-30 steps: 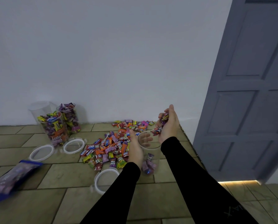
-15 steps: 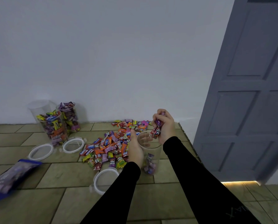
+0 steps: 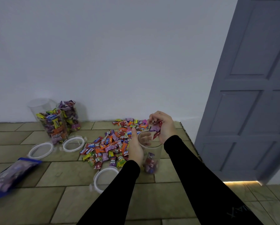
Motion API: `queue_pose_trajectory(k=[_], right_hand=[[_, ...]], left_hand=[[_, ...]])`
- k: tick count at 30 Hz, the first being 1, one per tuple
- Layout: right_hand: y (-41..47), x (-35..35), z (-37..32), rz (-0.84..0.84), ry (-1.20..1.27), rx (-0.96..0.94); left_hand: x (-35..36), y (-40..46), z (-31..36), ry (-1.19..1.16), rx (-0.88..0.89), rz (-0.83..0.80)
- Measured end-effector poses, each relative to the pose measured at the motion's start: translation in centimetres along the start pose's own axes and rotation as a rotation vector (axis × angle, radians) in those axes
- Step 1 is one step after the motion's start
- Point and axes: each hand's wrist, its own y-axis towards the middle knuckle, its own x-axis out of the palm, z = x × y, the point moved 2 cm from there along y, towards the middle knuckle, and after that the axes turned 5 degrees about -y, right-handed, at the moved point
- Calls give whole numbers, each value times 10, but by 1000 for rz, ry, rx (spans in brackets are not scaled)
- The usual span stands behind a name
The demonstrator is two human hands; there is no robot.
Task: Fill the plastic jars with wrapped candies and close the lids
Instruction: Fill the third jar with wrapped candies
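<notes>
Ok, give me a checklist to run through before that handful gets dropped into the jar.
1. Jar steadied: left hand grips the clear jar by its side. Ok.
2. Jar mouth uncovered: no lid on it; one lid lies on the floor near it. Ok.
3. Candies in hand: right hand holds a handful of wrapped candies. Ok.
4. Handful over the opening: it sits at the far rim, partly above the mouth. Cannot tell if fully centred.
5. Room in the jar: only a few candies at the bottom. Ok.
6. More supply: candy pile lies just to the left of the jar. Ok.
</notes>
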Motion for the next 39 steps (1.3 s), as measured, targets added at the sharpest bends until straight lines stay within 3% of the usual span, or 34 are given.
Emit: queue_pose_trajectory(k=[17, 24, 27, 31, 36, 39], right_hand=[[-8, 3, -4, -150, -139, -20], [-11, 9, -10, -168, -273, -7], [-13, 23, -18, -217, -304, -44], [-15, 61, -19, -247, -349, -39], [-31, 109, 32, -350, -759, -84], [-40, 110, 84, -351, -1043, -161]], left_hand=[[-4, 3, -3, 25, 0, 32], [-1, 0, 4, 60, -43, -40], [-11, -9, 18, 193, 4, -46], [-49, -13, 42, 465, 200, 59], [-114, -7, 52, 899, 310, 208], [-145, -5, 52, 1213, 221, 262]])
